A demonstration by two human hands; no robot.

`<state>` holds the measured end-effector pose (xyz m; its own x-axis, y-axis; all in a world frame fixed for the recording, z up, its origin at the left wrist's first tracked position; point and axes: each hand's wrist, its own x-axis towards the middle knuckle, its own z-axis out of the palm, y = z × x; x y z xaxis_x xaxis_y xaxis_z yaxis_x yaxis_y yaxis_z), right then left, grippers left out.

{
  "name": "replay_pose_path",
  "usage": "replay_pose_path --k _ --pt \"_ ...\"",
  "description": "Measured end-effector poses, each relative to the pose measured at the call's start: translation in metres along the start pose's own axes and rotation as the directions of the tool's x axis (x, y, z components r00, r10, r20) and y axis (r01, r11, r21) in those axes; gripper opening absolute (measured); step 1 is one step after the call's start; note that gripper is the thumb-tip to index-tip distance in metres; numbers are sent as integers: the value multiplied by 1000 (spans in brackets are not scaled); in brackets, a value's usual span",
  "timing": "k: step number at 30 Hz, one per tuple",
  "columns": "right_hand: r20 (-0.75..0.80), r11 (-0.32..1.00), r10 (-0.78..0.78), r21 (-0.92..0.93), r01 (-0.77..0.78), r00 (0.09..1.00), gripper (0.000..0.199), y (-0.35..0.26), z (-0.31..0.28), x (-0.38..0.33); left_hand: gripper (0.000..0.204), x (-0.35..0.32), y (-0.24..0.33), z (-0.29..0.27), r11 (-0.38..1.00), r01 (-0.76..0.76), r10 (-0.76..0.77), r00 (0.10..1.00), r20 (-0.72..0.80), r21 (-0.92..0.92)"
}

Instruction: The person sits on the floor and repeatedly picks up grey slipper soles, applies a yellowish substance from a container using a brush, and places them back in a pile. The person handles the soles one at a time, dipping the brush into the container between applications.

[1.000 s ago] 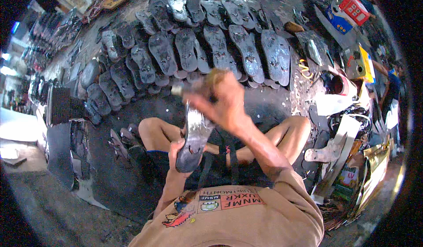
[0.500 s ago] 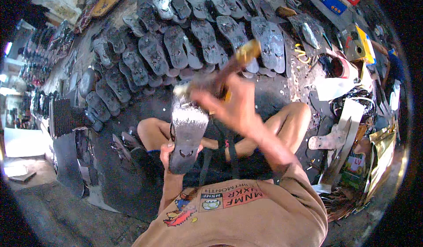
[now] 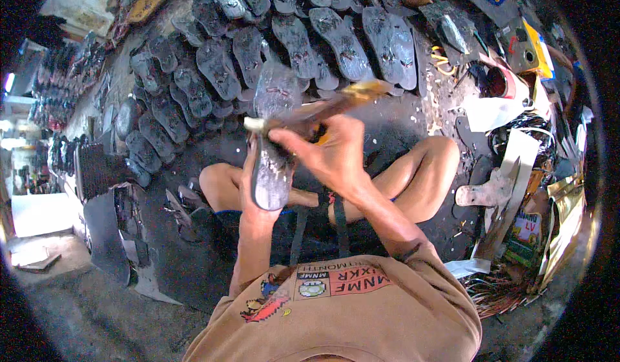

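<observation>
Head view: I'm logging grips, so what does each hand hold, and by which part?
The left hand holds a dark sole by its near half; the right hand grips a brush-like tool by its handle, near the pale tip.

1 dark grey, sandal-shaped sole (image 3: 271,184) is held lengthwise, its lower end rounded, its surface shiny with whitish patches. Across its middle slants 1 blurred brush (image 3: 340,100), brown-handled and yellowish at the upper right, its pale tip at the sole's left edge.
</observation>
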<state>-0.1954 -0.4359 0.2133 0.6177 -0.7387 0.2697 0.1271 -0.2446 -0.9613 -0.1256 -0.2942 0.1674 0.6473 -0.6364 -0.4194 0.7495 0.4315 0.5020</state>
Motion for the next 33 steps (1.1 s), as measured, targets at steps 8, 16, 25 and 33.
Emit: replay_pose_path --k 8,16,25,33 --pt "-33 992 18 -122 -22 999 26 9 -9 -48 47 4 5 -6 996 -77 88 955 285 -48" --pt "-45 1000 -29 -12 28 999 16 11 -25 11 50 12 -2 -4 985 -111 85 978 191 129" --pt "-113 953 -26 -303 -9 993 21 40 -77 44 66 11 -28 20 962 156 -200 961 190 224" --pt "-732 973 69 -101 -209 678 39 170 -218 82 35 269 15 204 934 -142 -9 909 418 329"
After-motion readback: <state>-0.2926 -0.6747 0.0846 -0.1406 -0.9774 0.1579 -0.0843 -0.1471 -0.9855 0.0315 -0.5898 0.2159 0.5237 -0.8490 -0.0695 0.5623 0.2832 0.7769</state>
